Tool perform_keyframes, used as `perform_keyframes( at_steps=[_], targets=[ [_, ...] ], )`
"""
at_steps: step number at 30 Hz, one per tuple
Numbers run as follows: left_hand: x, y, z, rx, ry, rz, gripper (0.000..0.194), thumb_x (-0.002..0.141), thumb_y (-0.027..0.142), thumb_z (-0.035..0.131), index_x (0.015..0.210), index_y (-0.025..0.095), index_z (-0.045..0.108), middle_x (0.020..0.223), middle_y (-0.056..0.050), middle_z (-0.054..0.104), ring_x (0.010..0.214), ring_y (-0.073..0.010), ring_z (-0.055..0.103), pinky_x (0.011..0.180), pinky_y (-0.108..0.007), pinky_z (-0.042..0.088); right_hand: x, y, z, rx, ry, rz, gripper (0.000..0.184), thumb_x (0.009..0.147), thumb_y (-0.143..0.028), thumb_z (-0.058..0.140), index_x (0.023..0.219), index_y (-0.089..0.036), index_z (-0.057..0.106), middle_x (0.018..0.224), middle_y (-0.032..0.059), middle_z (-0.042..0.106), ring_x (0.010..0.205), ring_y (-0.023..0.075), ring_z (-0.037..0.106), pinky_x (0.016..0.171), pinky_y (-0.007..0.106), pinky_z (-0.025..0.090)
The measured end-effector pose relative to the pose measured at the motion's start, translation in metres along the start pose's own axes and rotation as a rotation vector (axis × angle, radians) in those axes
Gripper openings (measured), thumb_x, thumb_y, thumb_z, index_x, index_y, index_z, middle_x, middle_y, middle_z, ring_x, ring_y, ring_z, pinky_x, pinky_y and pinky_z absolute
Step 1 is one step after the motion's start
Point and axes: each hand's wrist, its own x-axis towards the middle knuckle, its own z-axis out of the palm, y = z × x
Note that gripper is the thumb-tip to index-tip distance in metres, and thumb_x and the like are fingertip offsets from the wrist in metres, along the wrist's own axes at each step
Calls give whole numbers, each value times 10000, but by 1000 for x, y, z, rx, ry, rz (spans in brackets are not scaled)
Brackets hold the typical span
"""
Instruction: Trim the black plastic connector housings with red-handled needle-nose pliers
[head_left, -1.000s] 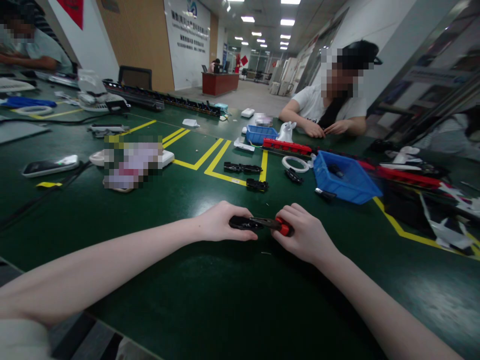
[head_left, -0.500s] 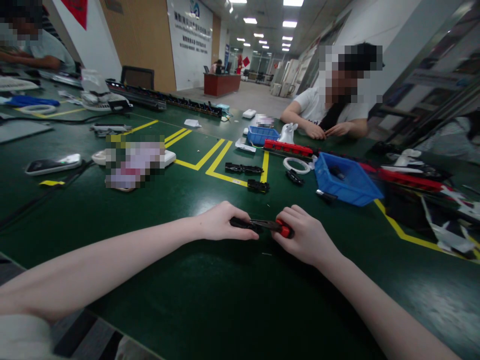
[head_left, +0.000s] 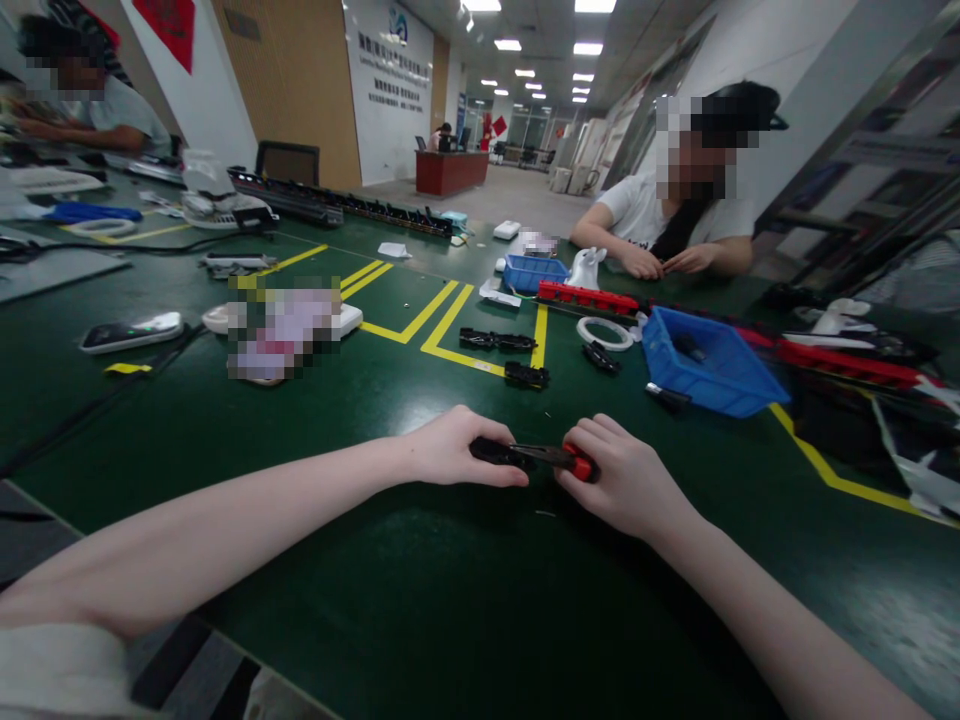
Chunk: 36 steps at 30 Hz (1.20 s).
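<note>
My left hand (head_left: 454, 450) is closed on a small black plastic part (head_left: 491, 452) and presses it against the green table (head_left: 420, 590). My right hand (head_left: 626, 478) grips a red-handled tool (head_left: 577, 462). The tool's dark metal tip (head_left: 540, 455) points left and meets the black part between my hands. Both forearms reach in from the bottom of the view.
More black parts (head_left: 498, 341) (head_left: 526, 375) lie on the yellow floor-tape lines beyond my hands. A blue bin (head_left: 709, 365) stands at the right, a smaller blue bin (head_left: 534, 272) farther back. A person in white (head_left: 667, 225) works across the table; another person sits at the far left.
The view has shifted slightly, so everything sits a little lower and to the right. My hands keep the same grip on the part and the tool.
</note>
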Motion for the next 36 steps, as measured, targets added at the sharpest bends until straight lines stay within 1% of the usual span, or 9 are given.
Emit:
perform_keyframes(
  at_steps=[7,11,14,18,24,27,31,36],
  targets=[
    [0,-2,0,29,10,11,372,814,507,694,922,151,708,694,13,601,610,-115,512,564,-228,324,0,1,1,-15,11,-15,106,787,-294,592,744,-227,523,775,49,595,763,205,528,601,313,429],
    [0,-1,0,56,11,15,358,824,495,693,926,152,706,697,10,605,608,-117,515,557,-229,318,0,1,1,-21,12,-21,102,794,-301,590,755,-227,531,785,52,600,762,206,534,596,314,435],
    [-1,0,-1,57,-11,11,348,866,497,645,893,154,702,675,14,594,593,-114,503,559,-233,316,0,1,2,-19,-3,-2,99,794,-305,594,774,-223,543,802,57,603,768,209,536,598,319,443],
    [-1,1,-2,46,-32,10,382,904,513,585,847,154,704,627,25,557,558,-105,468,546,-239,296,1,1,1,-7,-22,12,108,800,-313,584,770,-219,541,796,59,598,763,208,527,599,323,443],
    [0,0,-2,43,-35,22,371,885,514,613,862,156,703,623,29,553,564,-103,468,545,-232,298,0,0,1,-18,-17,8,111,799,-317,579,759,-224,531,783,60,600,770,214,522,603,329,439],
    [0,-2,-1,65,-11,26,363,857,518,649,911,162,694,666,23,583,589,-107,493,549,-224,304,0,0,1,-20,-21,18,117,798,-325,583,761,-224,537,765,59,600,763,218,525,598,332,442],
    [1,-4,0,89,0,18,398,830,540,674,970,167,693,721,11,617,620,-117,528,569,-224,323,0,2,1,-17,-13,18,116,802,-331,574,762,-226,547,747,55,597,739,216,530,577,327,443],
    [2,-5,0,171,23,21,407,823,548,676,976,171,697,687,22,612,598,-113,529,568,-227,308,3,4,2,-31,7,-12,135,800,-343,556,734,-225,540,717,54,585,720,217,536,574,332,449]
  ],
)
